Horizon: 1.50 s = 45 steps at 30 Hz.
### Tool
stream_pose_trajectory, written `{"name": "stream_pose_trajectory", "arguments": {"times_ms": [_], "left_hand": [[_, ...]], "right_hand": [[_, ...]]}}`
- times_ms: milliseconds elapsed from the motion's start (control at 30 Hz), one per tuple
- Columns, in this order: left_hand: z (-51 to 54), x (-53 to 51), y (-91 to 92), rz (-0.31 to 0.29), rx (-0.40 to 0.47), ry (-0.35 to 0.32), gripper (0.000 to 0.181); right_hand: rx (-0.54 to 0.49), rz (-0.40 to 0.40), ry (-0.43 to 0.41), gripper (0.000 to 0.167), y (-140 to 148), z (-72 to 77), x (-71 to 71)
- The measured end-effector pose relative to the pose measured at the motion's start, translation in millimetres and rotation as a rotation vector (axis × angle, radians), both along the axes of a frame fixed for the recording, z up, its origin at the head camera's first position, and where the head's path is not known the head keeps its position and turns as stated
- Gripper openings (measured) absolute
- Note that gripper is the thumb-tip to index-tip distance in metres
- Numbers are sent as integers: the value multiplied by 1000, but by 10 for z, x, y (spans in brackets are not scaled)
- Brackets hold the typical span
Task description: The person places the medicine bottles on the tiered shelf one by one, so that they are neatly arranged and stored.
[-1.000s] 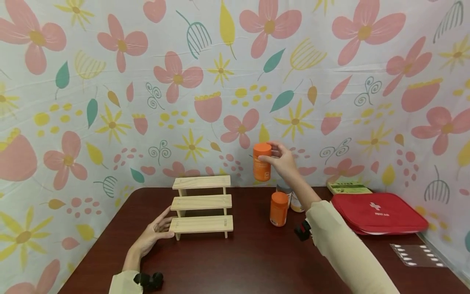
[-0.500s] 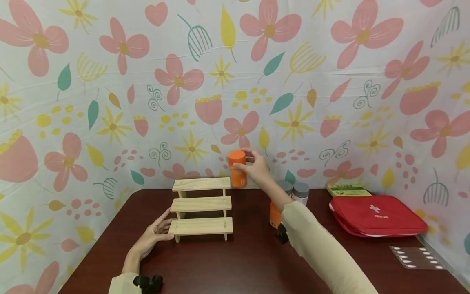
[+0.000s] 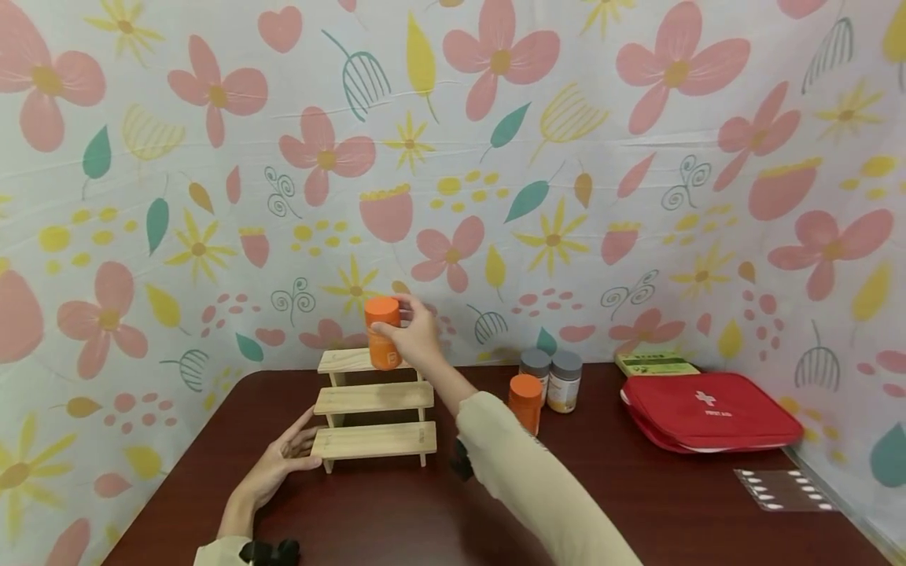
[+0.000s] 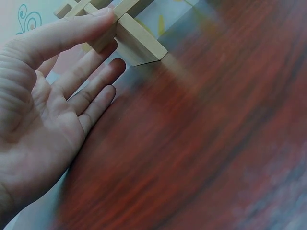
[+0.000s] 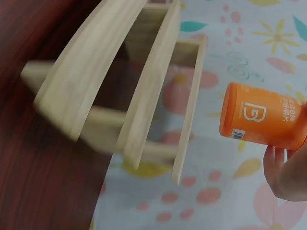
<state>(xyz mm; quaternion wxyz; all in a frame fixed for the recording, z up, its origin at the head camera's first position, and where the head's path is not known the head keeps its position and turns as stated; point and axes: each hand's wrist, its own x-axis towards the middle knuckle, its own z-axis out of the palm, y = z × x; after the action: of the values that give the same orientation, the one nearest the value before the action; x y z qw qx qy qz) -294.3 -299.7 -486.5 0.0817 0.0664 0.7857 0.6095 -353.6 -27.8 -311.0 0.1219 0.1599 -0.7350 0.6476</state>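
Observation:
My right hand (image 3: 419, 334) grips an orange supplement bottle (image 3: 384, 338) near its orange lid, thumb in front and fingers behind. The bottle is upright in the air, in front of and above the top step of a three-step wooden display rack (image 3: 375, 398). In the right wrist view the bottle (image 5: 264, 116) is apart from the rack (image 5: 127, 86), its base toward it. At the rack's left end, my left hand (image 3: 272, 464) touches the lowest step. Its thumb (image 4: 72, 33) lies against the wood in the left wrist view, with the other fingers nearly straight.
A second orange bottle (image 3: 524, 402) stands right of the rack, partly behind the right sleeve. Behind it are two grey-lidded bottles (image 3: 565, 383). Farther right lie a red first aid pouch (image 3: 715, 413), a green box (image 3: 656, 364) and a clear sheet with white pieces (image 3: 786, 490).
My right hand has carried the orange bottle leftward, from above the other bottles to over the rack. My left hand has stayed at the rack's left end. The head view has shifted slightly.

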Motion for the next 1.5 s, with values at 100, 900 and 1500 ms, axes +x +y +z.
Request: {"name": "stream_pose_trajectory", "arguments": {"times_ms": [100,900,1500], "left_hand": [[3,-12,-9,-9,0,10,93],[-20,11,44,-13,32,38,92],[16,2,-7,17,31,29,92]], "right_hand": [[-10,2,-19,59,-199,2,-29],[-129,-93,-15,58,-738,-387,-253],[-21,-173,-30,64,-822,-419,-231]]}}
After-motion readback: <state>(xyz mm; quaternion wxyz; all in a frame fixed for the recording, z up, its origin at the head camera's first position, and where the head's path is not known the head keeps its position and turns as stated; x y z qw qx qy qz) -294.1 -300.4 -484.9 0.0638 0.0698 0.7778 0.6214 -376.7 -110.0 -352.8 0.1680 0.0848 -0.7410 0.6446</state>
